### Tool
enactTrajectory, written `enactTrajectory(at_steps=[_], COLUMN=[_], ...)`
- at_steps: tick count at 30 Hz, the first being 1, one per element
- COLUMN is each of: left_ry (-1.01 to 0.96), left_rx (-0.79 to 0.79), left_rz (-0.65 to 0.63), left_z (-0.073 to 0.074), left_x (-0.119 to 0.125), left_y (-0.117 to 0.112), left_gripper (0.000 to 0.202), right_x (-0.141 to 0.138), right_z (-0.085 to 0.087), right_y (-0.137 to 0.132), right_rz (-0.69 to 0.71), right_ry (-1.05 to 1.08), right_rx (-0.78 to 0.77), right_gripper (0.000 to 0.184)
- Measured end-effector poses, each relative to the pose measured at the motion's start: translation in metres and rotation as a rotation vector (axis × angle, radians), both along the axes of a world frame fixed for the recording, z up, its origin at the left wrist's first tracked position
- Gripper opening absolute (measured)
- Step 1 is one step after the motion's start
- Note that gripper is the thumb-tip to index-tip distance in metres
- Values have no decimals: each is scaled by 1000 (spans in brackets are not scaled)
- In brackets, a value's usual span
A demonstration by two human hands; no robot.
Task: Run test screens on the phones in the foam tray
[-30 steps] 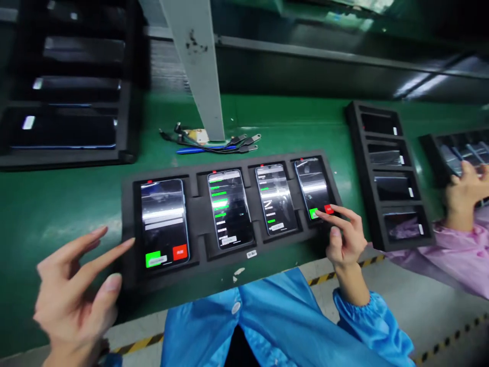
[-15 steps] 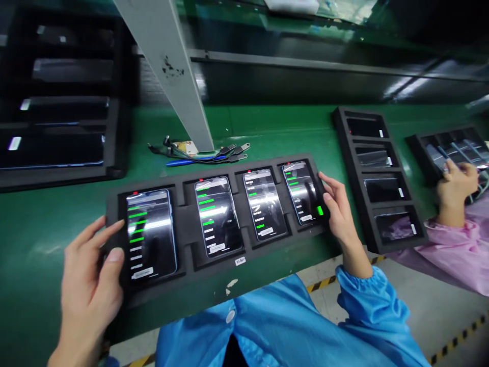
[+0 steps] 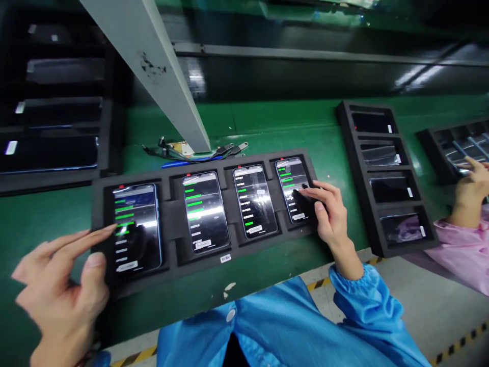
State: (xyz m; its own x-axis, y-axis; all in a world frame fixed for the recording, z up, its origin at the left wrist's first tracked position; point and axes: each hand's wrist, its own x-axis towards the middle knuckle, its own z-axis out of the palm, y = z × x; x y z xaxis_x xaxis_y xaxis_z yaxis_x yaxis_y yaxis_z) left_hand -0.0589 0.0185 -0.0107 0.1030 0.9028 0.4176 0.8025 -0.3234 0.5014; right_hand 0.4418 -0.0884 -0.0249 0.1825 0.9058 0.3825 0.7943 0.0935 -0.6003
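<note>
A black foam tray (image 3: 171, 224) lies on the green bench in front of me and holds several lit phones showing lists with green bars. My left hand (image 3: 61, 290) hovers at the tray's left end, its index fingertip on the screen of the leftmost phone (image 3: 136, 227). My right hand (image 3: 326, 211) rests at the tray's right end with its fingertips on the rightmost phone (image 3: 292, 189). Two more phones (image 3: 204, 211) (image 3: 254, 200) sit between them, untouched. Neither hand holds anything.
A grey post (image 3: 153, 76) slants up from the bench, with loose cables and a blue pen (image 3: 198, 153) at its foot. Another foam tray (image 3: 385, 173) of dark phones lies to the right, one more at far left (image 3: 53, 137). A co-worker's hand (image 3: 469, 191) in a pink sleeve works far right.
The leftmost phone went from a red and green button screen to a list. My left hand left the tray's edge and now touches that phone; my right fingers slid onto the rightmost screen.
</note>
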Motion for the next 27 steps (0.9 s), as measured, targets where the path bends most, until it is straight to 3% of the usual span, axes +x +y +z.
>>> enactTrajectory(at_steps=[9,27], left_ry=[172,201], left_rx=[-105,-154], left_rz=[-26,-69], left_z=[-1,3], left_x=[-5,-1], left_y=[2,0], left_gripper=[52,49], right_x=[2,1], right_z=[2,9], right_y=[3,3], right_rz=[-2,6], right_ry=[-51,-117], right_rx=[-96,-176], right_gripper=[40,45])
